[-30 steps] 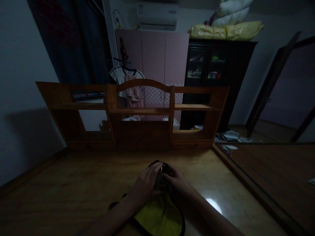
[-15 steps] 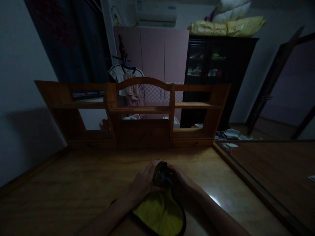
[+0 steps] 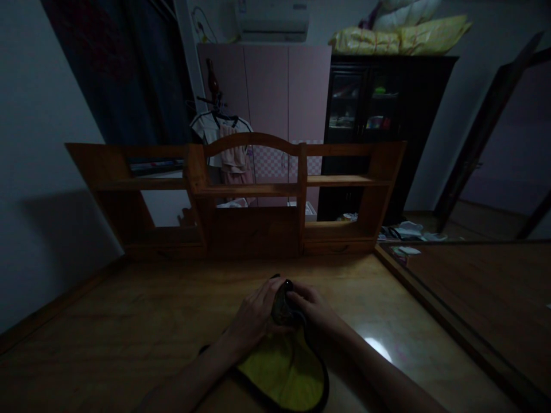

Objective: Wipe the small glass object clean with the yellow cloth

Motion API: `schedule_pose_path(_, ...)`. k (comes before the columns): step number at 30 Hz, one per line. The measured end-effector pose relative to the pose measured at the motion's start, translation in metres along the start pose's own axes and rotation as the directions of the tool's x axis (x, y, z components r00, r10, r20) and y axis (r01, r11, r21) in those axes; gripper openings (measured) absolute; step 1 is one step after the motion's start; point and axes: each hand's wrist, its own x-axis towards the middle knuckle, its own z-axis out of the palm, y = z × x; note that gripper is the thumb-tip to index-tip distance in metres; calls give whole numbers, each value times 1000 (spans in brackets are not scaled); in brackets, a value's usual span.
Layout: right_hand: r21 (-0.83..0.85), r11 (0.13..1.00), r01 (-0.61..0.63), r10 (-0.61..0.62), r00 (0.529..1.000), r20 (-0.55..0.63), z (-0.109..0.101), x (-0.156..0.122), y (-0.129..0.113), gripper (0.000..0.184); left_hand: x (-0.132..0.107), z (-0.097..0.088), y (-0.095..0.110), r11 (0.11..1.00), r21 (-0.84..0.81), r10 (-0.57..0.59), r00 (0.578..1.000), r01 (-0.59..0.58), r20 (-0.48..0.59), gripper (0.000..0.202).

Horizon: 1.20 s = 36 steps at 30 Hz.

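Observation:
Both hands meet over the wooden bed board or tabletop in the lower middle of the view. A small dark, glossy object (image 3: 280, 307) is between them; the dim light and my fingers hide its kind. My left hand (image 3: 255, 312) is closed around its left side. On its right side, my right hand (image 3: 312, 307) grips with bent fingers, the thumb near a shiny black tip. A yellow cloth (image 3: 286, 370) with a black border hangs below the hands and spreads over the wooden surface, partly under my left forearm.
Ahead stands a wooden shelf unit (image 3: 249, 190) with open compartments and small drawers. A raised wooden edge (image 3: 430, 310) runs along the right. Behind are a pink wardrobe (image 3: 267, 92), hanging clothes (image 3: 232, 149) and a dark cabinet (image 3: 413, 115). A wall rises at left.
My right hand's fingers have shifted on the dark object, with the thumb now showing near its top. The object has turned slightly, and the view has moved a little.

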Motion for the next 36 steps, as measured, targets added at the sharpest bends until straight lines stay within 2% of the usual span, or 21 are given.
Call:
schedule_pose_path(3, -88, 996, 31, -33, 999, -13, -1, 0, -1, 34, 0, 1, 0, 1000, 10, 4, 1000, -4, 8, 93)
schedule_pose_path(6, -105, 994, 38, -40, 999, -12, -2, 1, 2, 34, -1, 3, -1, 1000, 24, 6, 1000, -6, 1, 94)
schedule_pose_path(10, -34, 999, 18, -19, 1000, -13, -2, -2, 2, 41, -1, 3, -2, 999, 35, 21, 1000, -20, -8, 95)
schedule_pose_path(14, 49, 999, 9, -13, 997, 80, 0, -6, -6, 56, -2, 2, -1, 999, 38, 28, 1000, -28, -13, 92)
schedule_pose_path(17, 77, 997, 31, -35, 998, 55, 4, -7, -12, 51, -4, 4, -1, 999, 46, 10, 999, -8, -40, 92)
schedule_pose_path(23, 187, 982, -30, 30, 1000, 0, 10, -8, -25, 47, -6, 7, -2, 997, 56, -51, 993, 57, -108, 91)
schedule_pose_path(28, 138, 990, -3, 9, 999, -37, 7, -9, -30, 40, -5, 6, -1, 997, 79, 8, 993, 1, -119, 91)
schedule_pose_path(32, 157, 987, -22, 31, 998, -57, 6, -8, -23, 45, -5, 6, -2, 994, 95, 64, 990, -52, -129, 90)
schedule_pose_path(36, 143, 988, -50, 57, 997, -43, 6, -6, -18, 48, -5, 6, -2, 994, 94, 57, 991, -46, -124, 89)
